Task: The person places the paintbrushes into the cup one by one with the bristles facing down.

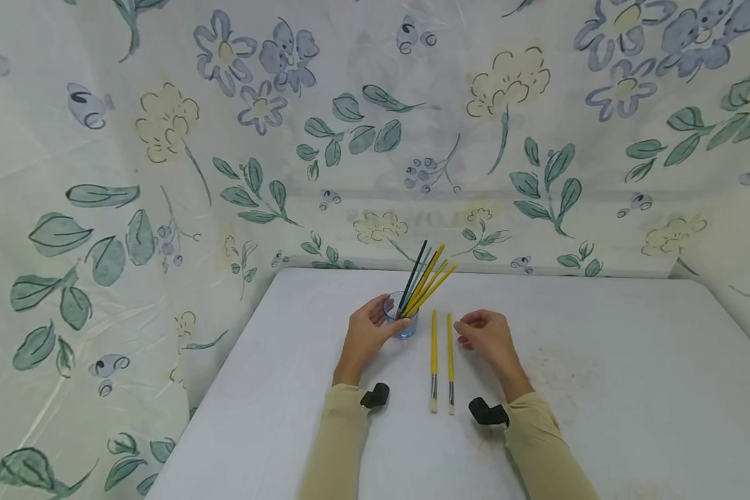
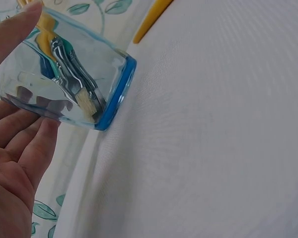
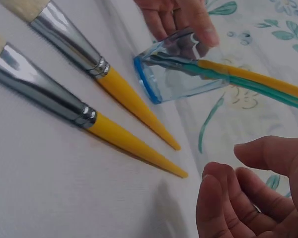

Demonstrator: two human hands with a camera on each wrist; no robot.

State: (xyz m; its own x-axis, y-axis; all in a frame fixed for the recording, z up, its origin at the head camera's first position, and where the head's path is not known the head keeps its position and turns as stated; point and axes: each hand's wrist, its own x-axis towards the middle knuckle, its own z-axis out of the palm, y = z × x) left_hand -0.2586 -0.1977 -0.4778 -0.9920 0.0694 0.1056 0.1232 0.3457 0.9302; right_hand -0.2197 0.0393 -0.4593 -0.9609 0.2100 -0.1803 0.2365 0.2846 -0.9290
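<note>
A clear glass [image 1: 403, 328] with a blue base stands on the table, held by my left hand [image 1: 367, 335], thumb on the near side and fingers behind. Several paintbrushes [image 1: 426, 281] with yellow, teal and dark handles lean in it to the right, bristles down, as the left wrist view shows. To the right of the glass lie two yellow paintbrushes side by side, a left one [image 1: 434, 354] and a right one [image 1: 451, 361], bristles toward me. My right hand [image 1: 486, 337] is just right of the right brush's handle tip, fingers loosely bent, with a gap between thumb and fingertips and nothing held.
The table [image 1: 631, 389] has a white cover with faint brownish marks to the right. Behind it and at the left hangs a floral sheet [image 1: 362, 167]. A black wrist mount [image 1: 489, 412] sits at the right sleeve, another black mount [image 1: 376, 396] at the left.
</note>
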